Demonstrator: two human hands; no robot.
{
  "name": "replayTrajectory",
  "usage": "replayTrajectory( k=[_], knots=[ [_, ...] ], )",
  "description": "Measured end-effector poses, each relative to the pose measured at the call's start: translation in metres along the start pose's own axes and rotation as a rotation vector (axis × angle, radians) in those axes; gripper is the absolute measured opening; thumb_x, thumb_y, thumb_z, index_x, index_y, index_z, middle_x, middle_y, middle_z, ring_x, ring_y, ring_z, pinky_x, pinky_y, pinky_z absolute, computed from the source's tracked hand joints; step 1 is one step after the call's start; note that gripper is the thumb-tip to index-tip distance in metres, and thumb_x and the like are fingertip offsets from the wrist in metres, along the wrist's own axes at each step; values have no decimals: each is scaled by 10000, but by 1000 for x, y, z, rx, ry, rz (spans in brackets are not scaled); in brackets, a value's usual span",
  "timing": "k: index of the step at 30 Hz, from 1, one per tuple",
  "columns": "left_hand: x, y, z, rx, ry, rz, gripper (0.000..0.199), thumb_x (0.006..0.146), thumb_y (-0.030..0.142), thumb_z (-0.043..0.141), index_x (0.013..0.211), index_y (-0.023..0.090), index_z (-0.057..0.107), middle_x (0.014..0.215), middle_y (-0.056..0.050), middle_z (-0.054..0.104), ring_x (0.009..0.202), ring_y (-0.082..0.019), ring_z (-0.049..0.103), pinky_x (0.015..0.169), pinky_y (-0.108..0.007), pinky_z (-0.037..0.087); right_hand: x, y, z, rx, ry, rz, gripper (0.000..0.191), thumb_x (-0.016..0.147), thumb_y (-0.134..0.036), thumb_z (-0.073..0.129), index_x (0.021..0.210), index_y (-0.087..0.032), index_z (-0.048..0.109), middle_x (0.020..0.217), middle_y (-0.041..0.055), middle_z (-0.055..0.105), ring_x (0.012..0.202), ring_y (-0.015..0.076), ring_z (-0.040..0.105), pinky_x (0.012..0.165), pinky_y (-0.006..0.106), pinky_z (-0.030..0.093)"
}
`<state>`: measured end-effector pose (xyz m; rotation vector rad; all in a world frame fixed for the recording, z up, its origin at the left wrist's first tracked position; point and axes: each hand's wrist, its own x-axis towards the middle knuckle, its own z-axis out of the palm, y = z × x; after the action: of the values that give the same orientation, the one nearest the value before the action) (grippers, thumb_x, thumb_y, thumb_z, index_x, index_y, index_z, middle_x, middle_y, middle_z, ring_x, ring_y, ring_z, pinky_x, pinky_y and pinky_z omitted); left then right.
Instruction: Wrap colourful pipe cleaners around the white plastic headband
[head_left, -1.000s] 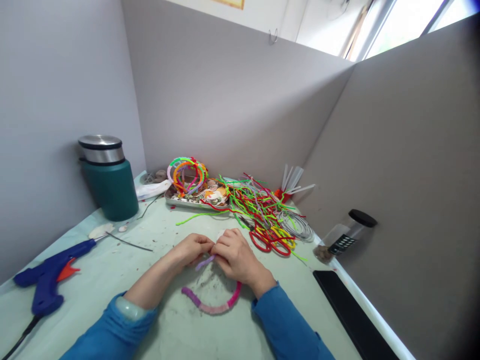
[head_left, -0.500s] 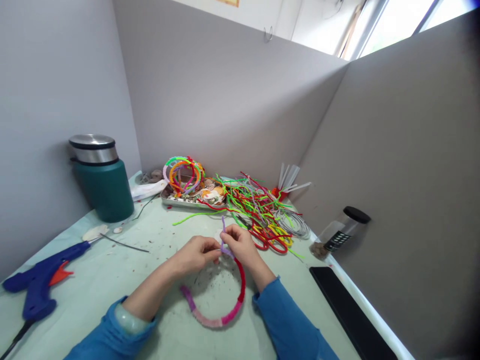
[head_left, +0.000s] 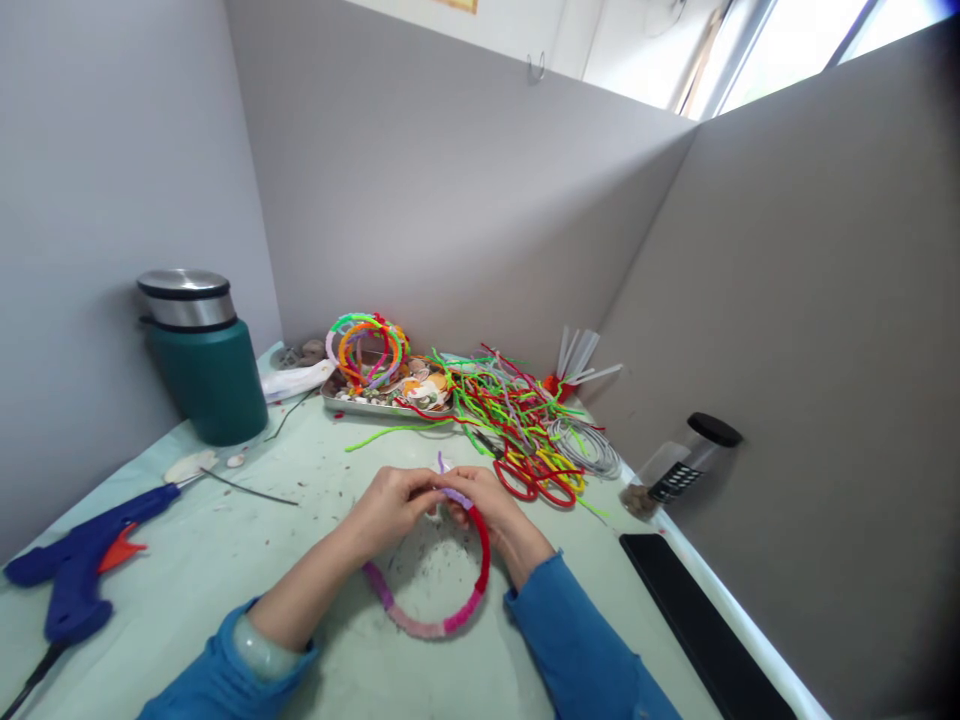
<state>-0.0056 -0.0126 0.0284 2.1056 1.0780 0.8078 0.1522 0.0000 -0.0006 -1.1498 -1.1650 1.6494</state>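
Note:
Between my hands is a ring wrapped in pipe cleaner (head_left: 481,560), coloured in sections of red, pink, pale pink and purple. A lilac pipe cleaner (head_left: 456,495) is wound at its upper end, with a short tip poking up above my fingers. My left hand (head_left: 394,510) pinches the lilac part from the left. From the right, my right hand (head_left: 487,505) has its fingers closed on the same end, beside the red section. The fingertips of both hands meet and hide part of the winding. The ring's lower curve hangs toward me over the table.
Red-handled scissors (head_left: 517,480) lie beyond my right hand by a heap of pipe cleaners (head_left: 502,400). A metal tray (head_left: 382,408) holds shells and colourful rings (head_left: 367,350). At left are a blue glue gun (head_left: 82,560) and a green flask (head_left: 206,380); at right, a clear jar (head_left: 675,465).
The upright lilac end has become shorter as it was wound round the ring. My right hand has lowered and turned, and both hands have come together; the ring has risen slightly.

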Motion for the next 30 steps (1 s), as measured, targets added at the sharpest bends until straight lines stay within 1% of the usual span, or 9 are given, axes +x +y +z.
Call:
replayTrajectory(
  k=[5, 8, 10, 13, 17, 20, 24, 27, 30],
  knots=[
    [4, -7, -3, 63, 68, -9, 230, 760, 311, 516, 793, 180, 703, 769, -48, 668, 676, -147, 551, 645, -218, 366, 0, -1, -2, -50, 46, -103, 407, 734, -517, 537, 748, -116, 607, 544, -1, 557, 349, 61, 429, 346, 189, 310],
    [5, -11, -5, 75, 122, -11, 212, 745, 311, 531, 738, 176, 694, 823, -64, 659, 752, -161, 555, 691, -226, 368, 2, -2, -7, -128, 139, -259, 361, 766, -479, 518, 774, -132, 616, 609, 7, 570, 435, 69, 457, 409, 190, 336],
    [6, -14, -5, 63, 127, -73, 212, 736, 324, 536, 718, 174, 685, 799, -55, 664, 740, -161, 551, 678, -228, 365, 2, -5, -9, -226, 208, -391, 283, 775, -418, 531, 775, -148, 616, 650, 7, 573, 504, 82, 471, 444, 191, 341],
    [7, -20, -5, -6, 87, -225, 258, 715, 372, 543, 687, 154, 676, 638, -24, 638, 591, -135, 506, 569, -225, 335, 0, -9, -9, -387, 252, -574, 159, 771, -314, 559, 763, -167, 619, 707, 14, 579, 629, 115, 509, 536, 214, 382],
    [7, -29, -5, -227, -4, -397, 341, 695, 425, 544, 685, 107, 665, 404, 39, 438, 383, -70, 302, 420, -219, 205, -9, -15, -2, -606, 180, -794, 96, 790, -224, 555, 777, -177, 638, 836, 39, 575, 799, 150, 524, 667, 257, 404],
    [5, -31, -7, -402, -83, -464, 390, 688, 450, 546, 765, 85, 658, 350, 74, 314, 336, -54, 211, 381, -223, 125, -16, -17, 3, -812, 118, -896, 93, 801, -207, 561, 820, -193, 651, 843, 43, 557, 853, 168, 496, 747, 299, 383],
    [2, -28, -9, -536, -102, -493, 345, 671, 444, 568, 712, 103, 603, 346, 75, 325, 320, -44, 207, 362, -220, 99, -20, -16, 7, -1111, 29, -953, 132, 823, -179, 530, 857, -214, 653, 839, 39, 540, 847, 173, 451, 760, 319, 335],
    [2, -26, -8, -551, -93, -498, 332, 664, 462, 576, 616, 136, 532, 321, 74, 322, 298, -39, 210, 351, -221, 86, -24, -16, 11, -1282, -44, -972, 147, 834, -181, 512, 886, -226, 642, 835, 37, 531, 846, 176, 422, 762, 326, 307],
    [2, -27, -7, -547, -86, -518, 360, 655, 500, 575, 606, 149, 513, 303, 78, 324, 281, -37, 209, 341, -218, 86, -28, -19, 15, -1402, -98, -985, 145, 825, -194, 527, 926, -229, 625, 834, 41, 525, 849, 182, 402, 783, 338, 289]
  ],
)
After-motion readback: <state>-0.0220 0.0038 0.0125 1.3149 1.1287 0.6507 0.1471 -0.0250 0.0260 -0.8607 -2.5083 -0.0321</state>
